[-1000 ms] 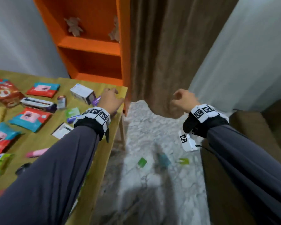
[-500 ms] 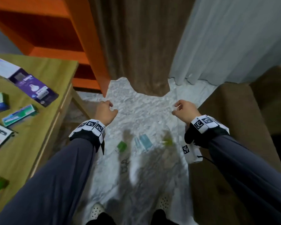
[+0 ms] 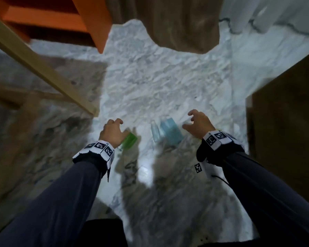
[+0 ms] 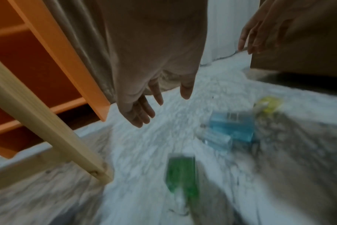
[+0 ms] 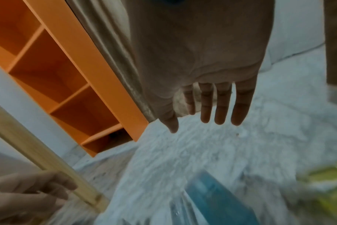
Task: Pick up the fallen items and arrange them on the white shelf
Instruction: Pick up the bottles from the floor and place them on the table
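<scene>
A green box (image 3: 129, 142) (image 4: 181, 176) lies on the marble floor, partly under my left hand (image 3: 114, 129) (image 4: 164, 103), which hovers above it with its fingers spread and holds nothing. To its right lie a blue box (image 3: 170, 132) (image 4: 233, 129) (image 5: 217, 202) and a small clear packet (image 3: 154, 131) beside it. My right hand (image 3: 194, 122) (image 5: 208, 118) hangs empty over the blue box's right edge, fingers straight. A yellow-green item (image 4: 268, 106) (image 5: 325, 182) lies further right, hidden by that hand in the head view. No white shelf is in view.
A wooden table leg (image 3: 43, 68) slants down at the left, close to my left hand. An orange shelf unit (image 3: 93, 24) stands behind it, next to a brown curtain (image 3: 177, 20). A brown sofa (image 3: 284, 122) borders the floor on the right.
The view has tipped down from the table to the floor. Both hands have dropped towards the fallen items, and their fingers have uncurled.
</scene>
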The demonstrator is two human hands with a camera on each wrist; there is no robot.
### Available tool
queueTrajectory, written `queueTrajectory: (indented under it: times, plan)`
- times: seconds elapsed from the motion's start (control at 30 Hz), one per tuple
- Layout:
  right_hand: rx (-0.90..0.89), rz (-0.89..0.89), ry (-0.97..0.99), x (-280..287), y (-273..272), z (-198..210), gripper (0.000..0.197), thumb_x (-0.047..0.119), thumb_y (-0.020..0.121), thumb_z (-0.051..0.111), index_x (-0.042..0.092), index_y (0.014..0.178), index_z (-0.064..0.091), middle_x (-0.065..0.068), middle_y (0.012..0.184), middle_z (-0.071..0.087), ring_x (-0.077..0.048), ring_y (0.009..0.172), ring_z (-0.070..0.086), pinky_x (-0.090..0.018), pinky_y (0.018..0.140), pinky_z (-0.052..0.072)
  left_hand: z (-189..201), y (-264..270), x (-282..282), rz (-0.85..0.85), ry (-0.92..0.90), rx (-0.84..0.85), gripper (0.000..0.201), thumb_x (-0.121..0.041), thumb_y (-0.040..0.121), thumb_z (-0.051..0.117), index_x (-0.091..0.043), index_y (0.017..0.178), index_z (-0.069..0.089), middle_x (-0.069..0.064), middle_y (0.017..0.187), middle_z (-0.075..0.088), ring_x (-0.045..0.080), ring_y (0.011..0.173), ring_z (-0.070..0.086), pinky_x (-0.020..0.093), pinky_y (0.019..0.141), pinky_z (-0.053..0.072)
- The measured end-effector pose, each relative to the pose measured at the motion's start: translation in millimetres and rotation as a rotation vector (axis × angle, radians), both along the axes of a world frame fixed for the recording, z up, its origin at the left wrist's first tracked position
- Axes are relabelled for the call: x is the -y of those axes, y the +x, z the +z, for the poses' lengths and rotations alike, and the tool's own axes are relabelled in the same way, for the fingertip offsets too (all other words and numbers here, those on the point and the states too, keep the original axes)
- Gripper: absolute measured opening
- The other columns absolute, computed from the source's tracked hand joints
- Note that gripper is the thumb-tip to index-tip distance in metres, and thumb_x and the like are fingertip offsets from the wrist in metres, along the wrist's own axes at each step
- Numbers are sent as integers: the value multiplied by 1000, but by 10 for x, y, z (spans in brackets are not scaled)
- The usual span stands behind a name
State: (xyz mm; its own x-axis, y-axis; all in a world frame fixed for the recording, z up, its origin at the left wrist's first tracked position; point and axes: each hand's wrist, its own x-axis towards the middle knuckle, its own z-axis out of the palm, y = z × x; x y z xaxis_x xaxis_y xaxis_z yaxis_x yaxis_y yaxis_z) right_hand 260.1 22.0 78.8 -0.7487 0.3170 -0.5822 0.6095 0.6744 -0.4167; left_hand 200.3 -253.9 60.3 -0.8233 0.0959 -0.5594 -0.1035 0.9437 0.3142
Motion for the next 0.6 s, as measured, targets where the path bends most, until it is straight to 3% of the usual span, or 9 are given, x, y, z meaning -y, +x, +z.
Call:
queueTrajectory:
  times: [0.17,0.27,0.33,0.4,0.47,0.53,0.6]
  plan:
    - [49,55,22,149,-86,-1190,72,36,78,69,20,138,32,-16,135,38,-36,125,43,-47,102,40,-1061,-9,50,-38,-48,33,67,-45,83,63,-24,140,33,17,135,37,37,122,44,47,100,42]
    - [51,66,12,231,-95,-1621,94,43,73,73,23,146,17,-17,139,35,-38,128,39,-47,103,39,-1483,-1,51,-42,-39,78,81,-48,79,67,-29,145,24,18,136,33,40,125,40,51,103,39]
    - [69,67,-4,286,-95,-1801,106,46,70,73,26,148,4,-16,140,35,-37,127,41,-47,102,40,-1658,-23,49,-68,-70,71,83,-43,78,69,-29,145,22,19,136,34,42,123,40,49,101,40]
    - [81,67,48,317,-90,-1894,105,42,72,72,23,148,1,-15,139,36,-36,124,45,-44,98,43,-1737,-56,37,-79,-99,45,76,-36,79,69,-27,142,28,19,132,37,44,118,43,48,98,42]
    - [68,77,118,326,-74,-1872,92,39,73,71,13,143,17,-14,135,41,-35,121,49,-41,92,44,-1718,-51,31,-70,-91,48,69,-33,79,69,-24,138,34,19,129,39,44,114,46,46,96,43]
    - [66,69,127,329,-27,-1702,80,41,73,72,9,133,29,-13,131,46,-33,118,52,-38,90,44,-1570,9,54,-46,-58,71,67,-29,78,70,-22,135,37,19,126,41,44,112,48,44,94,44]
    - [72,44,95,325,30,-1344,81,43,72,73,7,131,32,-14,131,47,-32,119,52,-37,91,44,-1253,79,103,-22,-24,83,67,-29,76,73,-22,133,39,19,124,43,42,110,51,42,92,46]
